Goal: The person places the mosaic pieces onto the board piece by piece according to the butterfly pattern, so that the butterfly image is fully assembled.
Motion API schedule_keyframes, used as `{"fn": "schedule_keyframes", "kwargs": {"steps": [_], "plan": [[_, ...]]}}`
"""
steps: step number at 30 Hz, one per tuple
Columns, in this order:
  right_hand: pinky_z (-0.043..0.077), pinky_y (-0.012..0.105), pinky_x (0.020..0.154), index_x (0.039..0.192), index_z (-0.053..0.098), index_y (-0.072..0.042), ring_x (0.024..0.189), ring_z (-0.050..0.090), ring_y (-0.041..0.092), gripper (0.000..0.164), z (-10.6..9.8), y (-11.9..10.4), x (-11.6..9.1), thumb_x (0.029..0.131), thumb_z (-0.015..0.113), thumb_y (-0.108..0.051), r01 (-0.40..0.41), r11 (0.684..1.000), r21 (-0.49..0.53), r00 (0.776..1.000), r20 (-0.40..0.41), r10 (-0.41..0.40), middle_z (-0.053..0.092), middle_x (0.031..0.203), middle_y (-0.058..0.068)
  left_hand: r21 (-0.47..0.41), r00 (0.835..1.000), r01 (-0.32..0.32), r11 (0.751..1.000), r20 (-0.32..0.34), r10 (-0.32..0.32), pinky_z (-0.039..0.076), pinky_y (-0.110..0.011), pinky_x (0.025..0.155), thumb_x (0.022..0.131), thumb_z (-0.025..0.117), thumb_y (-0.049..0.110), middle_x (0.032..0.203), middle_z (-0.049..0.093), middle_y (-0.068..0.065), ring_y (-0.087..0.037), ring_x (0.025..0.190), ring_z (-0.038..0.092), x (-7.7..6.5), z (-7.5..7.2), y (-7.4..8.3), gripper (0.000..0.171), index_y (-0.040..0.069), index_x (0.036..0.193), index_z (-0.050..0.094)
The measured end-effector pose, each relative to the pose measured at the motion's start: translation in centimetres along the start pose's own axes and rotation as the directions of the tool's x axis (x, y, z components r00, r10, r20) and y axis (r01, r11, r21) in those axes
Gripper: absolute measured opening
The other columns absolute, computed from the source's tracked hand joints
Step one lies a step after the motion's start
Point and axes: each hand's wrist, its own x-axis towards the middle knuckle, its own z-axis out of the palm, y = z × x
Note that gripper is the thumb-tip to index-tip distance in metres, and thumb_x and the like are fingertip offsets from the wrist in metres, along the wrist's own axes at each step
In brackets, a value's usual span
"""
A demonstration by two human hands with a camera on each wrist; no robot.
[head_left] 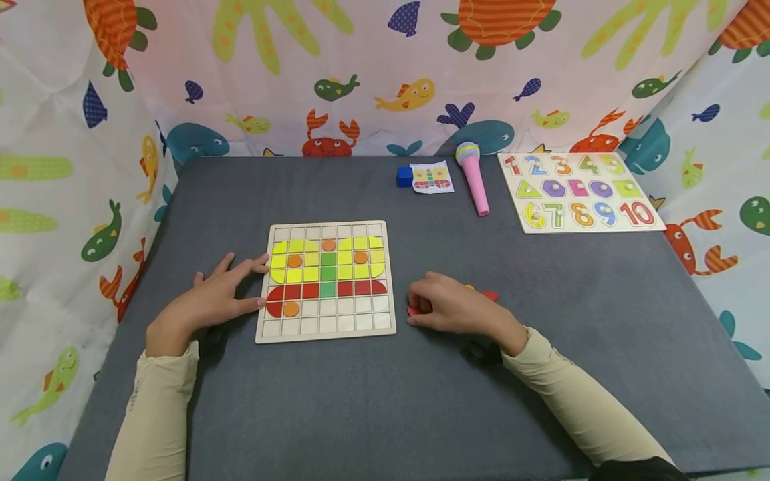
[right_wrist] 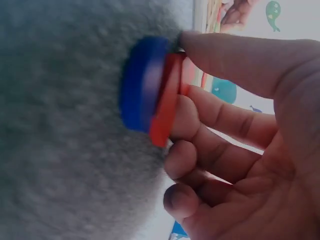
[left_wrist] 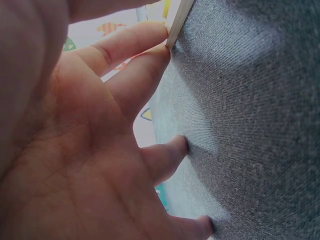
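A square wooden grid board [head_left: 343, 324] lies on the grey table, set with yellow, orange, green and red flat pieces in its upper and middle rows. My left hand [head_left: 210, 294] rests at its left side, fingers spread and fairly straight. In the left wrist view, two fingertips touch the board's edge [left_wrist: 177, 25] and two others rest on the cloth. Right of the board, my right hand [head_left: 451, 304] has curled fingers and pinches a red piece [right_wrist: 167, 107] low over the table. A blue piece [right_wrist: 142, 85] is right beside it in the right wrist view.
A red piece [head_left: 490, 295] and an orange one [head_left: 469, 287] lie partly behind my right hand. Farther back are a blue cube [head_left: 404, 177], a small pattern card [head_left: 433, 178], a pink toy microphone [head_left: 475, 180] and a number puzzle board [head_left: 580, 194]. A printed curtain [head_left: 373, 133] surrounds the table.
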Motion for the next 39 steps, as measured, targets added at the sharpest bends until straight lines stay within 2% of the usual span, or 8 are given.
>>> {"fn": "schedule_keyframes", "kwargs": {"steps": [3,7,10,14,20,27,34,39], "plan": [[0.045,0.029,0.062,0.094,0.067,-0.015,0.074,0.05,0.01,0.013,-0.4,-0.1,0.3,0.096,0.079,-0.018,-0.021,1.0,0.021,1.0,0.011,0.021,0.055,0.078,-0.007,0.001,1.0,0.005,1.0,0.0,-0.005,-0.008,-0.089,0.108,0.097,0.08,0.039,0.175,0.018,-0.025,-0.058,0.157,-0.009,0.0,0.0,0.0,0.081,0.012,0.162,0.04],[0.047,0.028,0.061,0.098,0.069,-0.009,0.067,0.054,0.008,0.003,-0.9,0.0,0.8,0.099,0.071,-0.01,-0.036,0.994,0.105,0.999,-0.002,0.037,0.059,0.077,-0.006,0.003,1.0,0.02,1.0,0.006,-0.02,-0.008,-0.088,0.109,0.096,0.08,0.04,0.173,0.019,-0.028,-0.058,0.157,-0.01,-0.1,-0.1,0.0,0.085,0.013,0.164,0.037],[0.052,0.029,0.064,0.109,0.072,-0.003,0.068,0.059,0.007,0.009,-1.1,0.1,1.3,0.102,0.069,-0.006,-0.019,0.982,0.186,1.0,-0.02,0.024,0.068,0.083,-0.005,0.003,1.0,0.029,1.0,0.006,-0.029,-0.008,-0.088,0.109,0.096,0.081,0.041,0.173,0.019,-0.029,-0.057,0.157,-0.01,-0.1,-0.1,0.1,0.087,0.013,0.165,0.035],[0.055,0.03,0.07,0.117,0.075,-0.004,0.074,0.063,0.009,0.015,-1.2,0.0,2.1,0.103,0.071,-0.005,0.006,0.969,0.248,0.999,-0.053,0.007,0.074,0.092,-0.003,0.001,1.0,0.027,1.0,0.005,-0.027,-0.008,-0.088,0.109,0.096,0.081,0.04,0.173,0.019,-0.029,-0.057,0.157,-0.009,-0.1,-0.1,0.1,0.085,0.013,0.164,0.037],[0.054,0.031,0.072,0.108,0.072,-0.008,0.082,0.064,0.014,0.008,-0.8,-1.1,4.3,0.101,0.074,-0.007,0.003,0.956,0.293,0.995,-0.1,0.027,0.075,0.096,-0.005,0.0,1.0,0.02,1.0,0.004,-0.02,-0.008,-0.088,0.109,0.096,0.081,0.039,0.174,0.019,-0.027,-0.057,0.158,-0.009,0.0,0.0,0.0,0.084,0.013,0.163,0.038],[0.049,0.031,0.073,0.104,0.072,-0.007,0.085,0.06,0.017,0.004,0.0,-3.0,7.5,0.101,0.074,-0.008,0.043,0.939,0.342,0.994,-0.113,-0.004,0.068,0.092,-0.002,-0.003,1.0,0.002,1.0,0.001,-0.002,-0.009,-0.089,0.108,0.096,0.081,0.037,0.175,0.018,-0.024,-0.057,0.158,-0.009,0.1,0.1,-0.3,0.079,0.013,0.16,0.042],[0.052,0.028,0.075,0.102,0.075,-0.006,0.082,0.061,0.016,0.004,1.0,-5.2,10.0,0.099,0.077,-0.007,0.045,0.937,0.347,0.995,-0.102,-0.01,0.069,0.088,-0.003,-0.012,1.0,0.007,1.0,-0.001,-0.007,-0.01,-0.088,0.108,0.096,0.082,0.036,0.175,0.019,-0.023,-0.056,0.158,-0.009,0.1,0.1,-0.2,0.078,0.014,0.16,0.043],[0.051,0.025,0.072,0.097,0.074,-0.007,0.076,0.061,0.013,0.005,1.9,-6.6,11.5,0.097,0.077,-0.003,0.067,0.954,0.291,0.995,-0.09,-0.042,0.069,0.084,-0.003,-0.009,1.0,0.012,1.0,0.001,-0.012,-0.01,-0.088,0.108,0.096,0.081,0.036,0.175,0.018,-0.023,-0.056,0.158,-0.009,0.0,-0.1,-0.1,0.079,0.014,0.16,0.042]]}}
